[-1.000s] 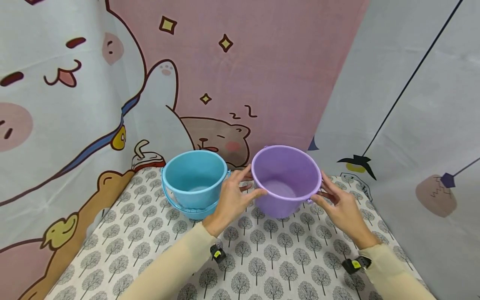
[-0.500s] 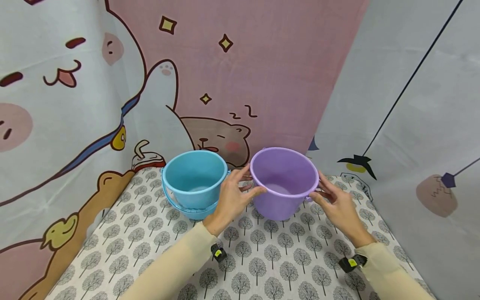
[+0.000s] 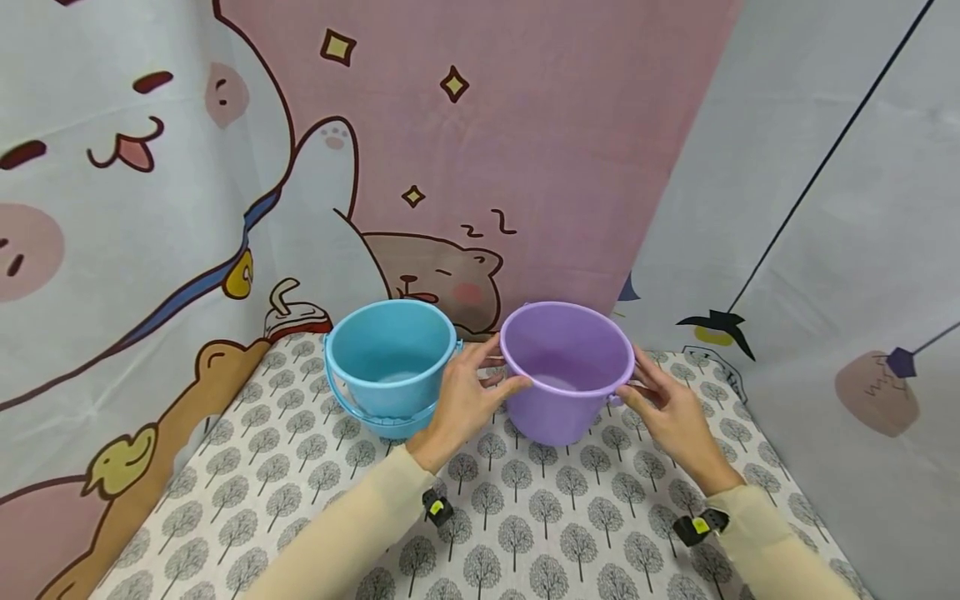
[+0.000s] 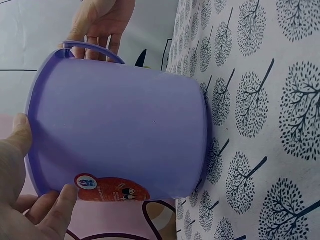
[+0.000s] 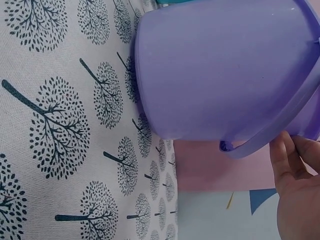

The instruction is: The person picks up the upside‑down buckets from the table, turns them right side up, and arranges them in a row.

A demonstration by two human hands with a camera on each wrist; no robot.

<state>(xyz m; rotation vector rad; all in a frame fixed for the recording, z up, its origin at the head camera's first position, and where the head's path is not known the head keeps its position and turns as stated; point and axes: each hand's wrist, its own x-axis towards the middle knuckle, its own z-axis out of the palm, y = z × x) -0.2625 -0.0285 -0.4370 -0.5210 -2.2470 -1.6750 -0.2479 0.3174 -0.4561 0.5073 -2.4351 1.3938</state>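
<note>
A purple bucket (image 3: 562,417) stands upright on the tree-print cloth, held between both hands. My left hand (image 3: 465,400) grips its left rim, thumb at the near edge and fingers round the side. On the opposite side my right hand (image 3: 675,421) holds the rim near the handle joint. The bucket's base sits right at the cloth in both wrist views. Its handle (image 5: 280,125) hangs along the outer wall, and a red sticker (image 4: 115,189) shows on the side near my left fingers. Inside, the bucket has nothing visible but its bottom.
Just left of my left hand stands a light blue bucket (image 3: 382,396), its handle lowered at the front. The patterned cloth (image 3: 517,533) covers the table. Cartoon-printed curtains (image 3: 562,150) rise behind and at both sides.
The purple bucket has come down slightly and shifted a little left, with my right hand following it. My left hand has barely moved, and the blue bucket stays put.
</note>
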